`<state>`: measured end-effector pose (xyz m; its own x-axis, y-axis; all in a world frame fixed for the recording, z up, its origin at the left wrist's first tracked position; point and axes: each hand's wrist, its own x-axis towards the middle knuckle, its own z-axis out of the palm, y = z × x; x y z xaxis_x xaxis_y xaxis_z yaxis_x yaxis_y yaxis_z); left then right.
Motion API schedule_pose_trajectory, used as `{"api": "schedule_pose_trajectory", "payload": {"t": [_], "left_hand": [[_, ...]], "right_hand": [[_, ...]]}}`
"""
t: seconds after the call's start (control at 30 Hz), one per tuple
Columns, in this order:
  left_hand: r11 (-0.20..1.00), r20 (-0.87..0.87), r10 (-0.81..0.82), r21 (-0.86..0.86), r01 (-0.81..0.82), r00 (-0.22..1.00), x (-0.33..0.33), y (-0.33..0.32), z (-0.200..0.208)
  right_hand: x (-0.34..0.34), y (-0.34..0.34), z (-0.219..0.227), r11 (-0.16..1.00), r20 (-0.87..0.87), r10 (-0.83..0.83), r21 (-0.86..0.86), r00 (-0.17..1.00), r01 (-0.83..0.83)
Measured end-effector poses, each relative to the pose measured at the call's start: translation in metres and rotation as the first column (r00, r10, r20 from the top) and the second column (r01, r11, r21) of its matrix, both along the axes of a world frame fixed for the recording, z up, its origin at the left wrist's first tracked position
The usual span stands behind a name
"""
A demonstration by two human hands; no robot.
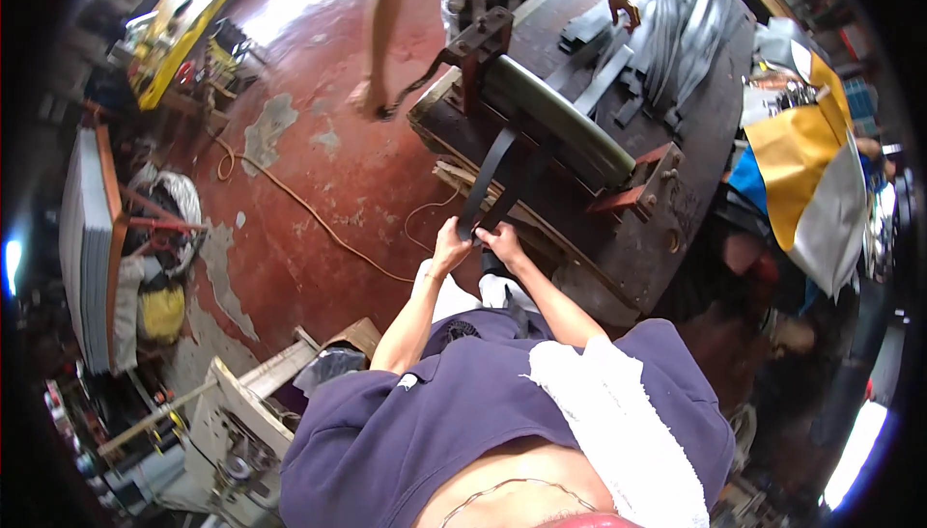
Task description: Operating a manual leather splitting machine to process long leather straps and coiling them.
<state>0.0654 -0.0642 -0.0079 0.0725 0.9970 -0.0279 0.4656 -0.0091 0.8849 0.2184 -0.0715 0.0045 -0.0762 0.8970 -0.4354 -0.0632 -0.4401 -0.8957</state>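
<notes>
Both my hands are closed on two long dark flat strips [491, 171] that run down from a roller machine's green-grey roller [565, 123]. My left hand [452, 246] grips the end of the left strip. Close beside it, my right hand [500, 245] holds the other strip's end, its thumb near my left hand. Across the machine, a person in dark clothes has one hand [367, 100] at the dark crank handle [417, 87]. That person's other hand [623, 12] is over grey strips [606, 76] lying behind the roller.
The machine sits on a dark round-edged table [700, 180], with a heap of grey strips [676, 36] at its far side. An orange cord [309, 209] crosses the worn red floor [290, 287]. Left are stacked grey sheets [92, 248]; right, yellow and white sheets [806, 171].
</notes>
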Motion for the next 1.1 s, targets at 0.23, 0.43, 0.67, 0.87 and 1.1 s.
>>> {"api": "schedule_pose_trajectory", "payload": {"t": [0.23,0.43,0.67,0.87,1.1], "left_hand": [[0.985,0.082,0.108,-0.141,-0.095,0.991,-0.018,-0.085,0.004],[0.980,0.143,0.149,-0.151,-0.127,0.979,-0.031,-0.161,0.027],[0.921,-0.015,0.323,-0.224,-0.318,0.946,-0.025,-0.225,0.049],[0.783,0.020,0.607,-0.186,-0.593,0.795,-0.004,-0.289,0.073],[0.662,0.022,0.748,-0.097,-0.744,0.663,0.021,-0.347,0.087]], "right_hand": [[-0.012,-0.048,-0.012,0.933,-0.105,0.349,-0.055,0.931,-0.356],[-0.026,-0.099,-0.017,0.870,-0.026,0.488,-0.074,0.873,-0.488],[-0.027,-0.145,-0.004,0.736,-0.003,0.663,-0.177,0.749,-0.653],[-0.033,-0.182,0.036,0.683,-0.167,0.720,-0.004,0.674,-0.730],[-0.027,-0.226,0.057,0.571,-0.327,0.762,-0.067,0.559,-0.818]]}}
